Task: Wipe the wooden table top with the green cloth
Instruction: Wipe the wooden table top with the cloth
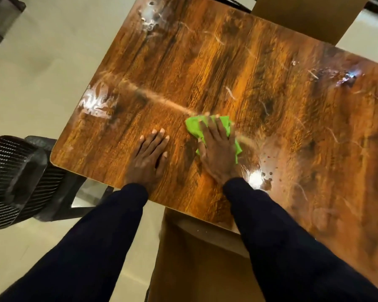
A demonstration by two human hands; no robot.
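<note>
The glossy wooden table top fills the middle and right of the view. A bright green cloth lies on it near the front edge. My right hand presses flat on the cloth with straight fingers, and most of the cloth is hidden under it. My left hand rests flat on the bare wood just to the left of the cloth. A pale wiped streak runs leftward from the cloth. Smears, white streaks and small dark specks show on the right half of the table.
A black mesh chair stands at the table's left front corner. A brown chair sits below the front edge between my arms. Another brown chair back stands at the far side. Pale floor lies to the left.
</note>
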